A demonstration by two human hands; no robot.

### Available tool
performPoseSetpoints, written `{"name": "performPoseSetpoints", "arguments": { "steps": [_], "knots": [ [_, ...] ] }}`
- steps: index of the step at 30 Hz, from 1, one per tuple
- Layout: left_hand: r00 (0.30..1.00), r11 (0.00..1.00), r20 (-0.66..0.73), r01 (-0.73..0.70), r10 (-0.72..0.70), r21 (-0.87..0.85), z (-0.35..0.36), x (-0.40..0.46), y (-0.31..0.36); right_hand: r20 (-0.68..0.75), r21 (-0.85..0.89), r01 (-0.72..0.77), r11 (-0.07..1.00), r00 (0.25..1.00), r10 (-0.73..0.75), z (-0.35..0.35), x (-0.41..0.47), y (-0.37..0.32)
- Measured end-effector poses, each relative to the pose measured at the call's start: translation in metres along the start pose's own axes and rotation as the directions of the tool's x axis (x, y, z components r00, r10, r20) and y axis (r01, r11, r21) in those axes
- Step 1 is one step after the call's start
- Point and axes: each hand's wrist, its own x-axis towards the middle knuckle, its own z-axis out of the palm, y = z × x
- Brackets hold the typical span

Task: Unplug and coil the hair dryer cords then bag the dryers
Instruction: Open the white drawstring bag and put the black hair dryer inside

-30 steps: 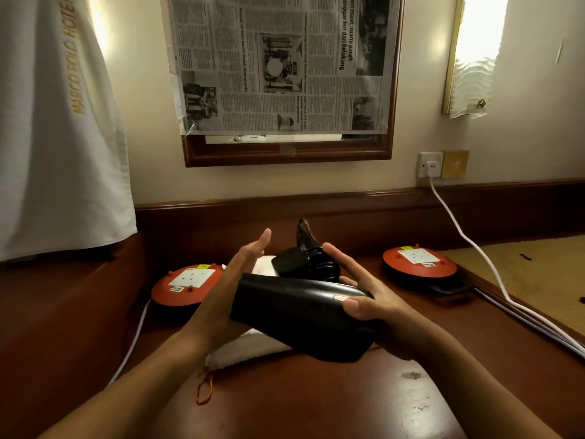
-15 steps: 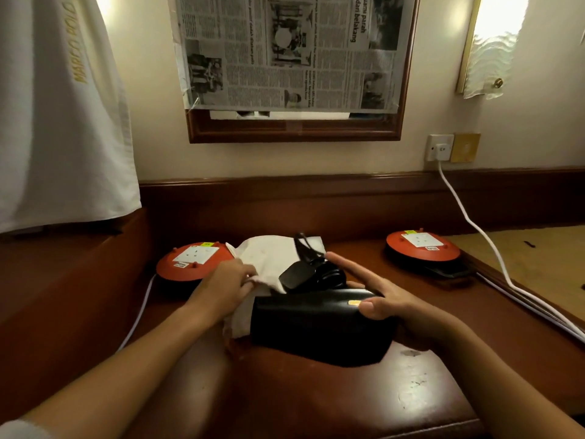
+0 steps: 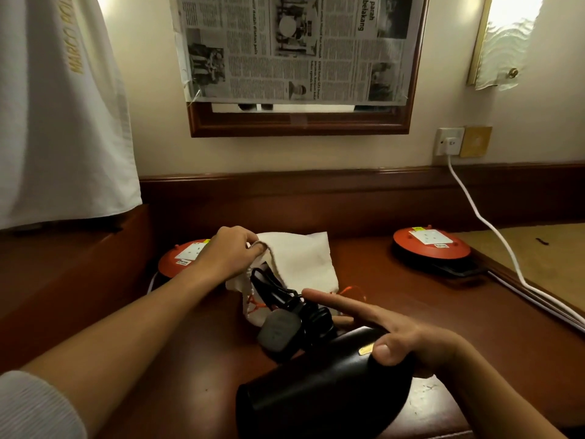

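Head view: my left hand [image 3: 228, 253] pinches the cloth bag's [image 3: 302, 261] rim above the worktop [image 3: 443, 315] while my right hand [image 3: 402, 339] grips the black dryer [image 3: 319, 391], coiled cord [image 3: 294, 307] leading; I should hold the mouth wide.

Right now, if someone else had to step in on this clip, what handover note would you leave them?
Left hand: pinches the rim of the white cloth bag, lifted off the desk.
Right hand: grips the black hair dryer, forefinger stretched out.
Dryer's cord is bundled, its plug free of any socket.
Done: this dryer unplugged and coiled.
Left: slide the dryer into the bag, close it. No second dryer in view.
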Motion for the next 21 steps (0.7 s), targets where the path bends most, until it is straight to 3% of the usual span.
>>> {"name": "performPoseSetpoints", "arguments": {
  "steps": [4,8,14,18,21],
  "knots": [
    [0.998,0.998,0.029,-0.060,0.061,-0.037,0.000,-0.002,0.004,-0.052,-0.010,-0.021,1.000,0.998,0.020,-0.008,0.001,0.003],
    [0.980,0.984,0.092,-0.177,0.177,-0.013,-0.008,-0.007,0.011,-0.193,-0.012,-0.087,0.996,0.978,0.083,-0.020,0.007,0.009],
    [0.916,0.954,0.338,-0.272,0.217,0.124,-0.015,-0.015,0.011,-0.519,-0.004,-0.058,0.998,0.853,0.047,-0.025,0.028,0.011],
    [0.926,0.955,0.274,-0.289,0.260,0.072,-0.017,-0.016,0.010,-0.604,-0.008,0.033,0.999,0.796,-0.031,-0.029,0.045,0.012],
    [0.910,0.916,0.205,-0.386,0.359,0.109,-0.023,-0.017,0.017,-0.674,-0.044,0.041,0.998,0.737,-0.060,-0.033,0.056,0.013]
  ]
}}
